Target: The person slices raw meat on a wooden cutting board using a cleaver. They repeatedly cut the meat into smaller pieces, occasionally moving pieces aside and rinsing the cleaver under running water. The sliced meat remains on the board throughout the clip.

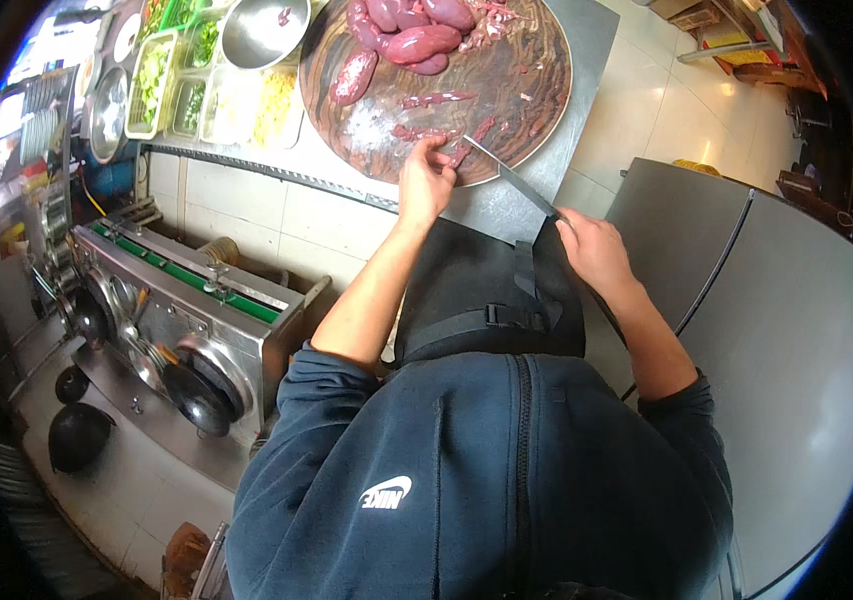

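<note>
A round wooden chopping board (546, 97) lies on the metal counter before me. My right hand (597, 244) is closed around the handle of a knife (522, 186), whose blade points up and left over the board's near edge. My left hand (426, 176) is at the same edge, its fingertips at a strip of dark red meat (415, 133); whether they pinch it is unclear. Another strip (477, 139) lies by the knife's tip, and one more (438, 99) farther back. Whole kidneys (423, 45) are heaped at the far side, beside pinkish trimmings (490, 30); a single pale-coated piece (354, 77) rests left of them.
A steel bowl (265, 34) and plastic containers of chopped vegetables (149, 86) stand left of the board. At lower left is a steel stove unit (186, 307) hung with pans and ladles. A grey refrigerator (779, 300) stands close on the right.
</note>
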The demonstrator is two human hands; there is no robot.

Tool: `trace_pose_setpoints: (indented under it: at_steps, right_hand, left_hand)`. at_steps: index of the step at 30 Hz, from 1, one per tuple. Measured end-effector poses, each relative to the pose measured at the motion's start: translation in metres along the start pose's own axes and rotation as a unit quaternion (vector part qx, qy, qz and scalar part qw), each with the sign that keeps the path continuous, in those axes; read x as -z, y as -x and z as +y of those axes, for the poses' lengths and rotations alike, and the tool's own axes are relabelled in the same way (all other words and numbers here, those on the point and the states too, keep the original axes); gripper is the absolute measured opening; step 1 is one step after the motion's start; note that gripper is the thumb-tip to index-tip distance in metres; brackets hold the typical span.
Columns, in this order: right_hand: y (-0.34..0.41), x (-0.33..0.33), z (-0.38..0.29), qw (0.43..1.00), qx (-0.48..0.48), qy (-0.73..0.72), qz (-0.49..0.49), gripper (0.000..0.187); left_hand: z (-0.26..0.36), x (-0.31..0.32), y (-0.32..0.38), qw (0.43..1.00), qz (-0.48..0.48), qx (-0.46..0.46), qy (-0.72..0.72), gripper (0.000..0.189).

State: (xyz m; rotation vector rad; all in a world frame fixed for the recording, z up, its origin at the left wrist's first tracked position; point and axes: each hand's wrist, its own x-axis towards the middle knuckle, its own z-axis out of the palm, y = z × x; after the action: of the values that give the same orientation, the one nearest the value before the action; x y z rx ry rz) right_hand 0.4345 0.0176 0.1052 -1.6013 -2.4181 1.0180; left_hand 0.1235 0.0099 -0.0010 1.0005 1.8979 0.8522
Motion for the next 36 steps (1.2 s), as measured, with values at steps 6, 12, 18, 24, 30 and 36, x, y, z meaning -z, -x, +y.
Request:
trace_pose_setpoints:
  at_steps: [6,12,18,24,30,36]
  right_hand:
    - [0.007,-0.014,-0.005,1.0,-0.009,0.004,0.006,0.027]
    - [0.011,-0.024,-0.017,1.0,-0.007,-0.009,0.021,0.029]
    - [0.014,-0.009,-0.028,0.995,-0.065,0.052,-0.051,0.028]
    - [0.022,-0.008,0.004,0.998,-0.055,-0.03,-0.024,0.026]
    - [0.024,-0.016,0.026,0.976,-0.133,-0.153,0.085,0.029]
    - [0.019,-0.007,0.034,0.96,-0.191,-0.188,0.087,0.028]
  left_hand:
    - [-0.008,0.008,0.01,1.0,0.01,0.013,-0.004,0.048]
    - [-0.004,0.012,0.015,0.999,0.014,0.02,-0.035,0.048]
    - [-0.011,0.018,0.008,0.999,0.008,0.015,-0.042,0.044]
    - [0.035,0.035,0.0,0.993,-0.023,-0.069,-0.092,0.04]
    - [0.103,0.02,-0.027,0.979,-0.082,-0.163,-0.09,0.045]
    - [0.055,0.041,-0.091,0.927,0.058,-0.232,-0.29,0.047]
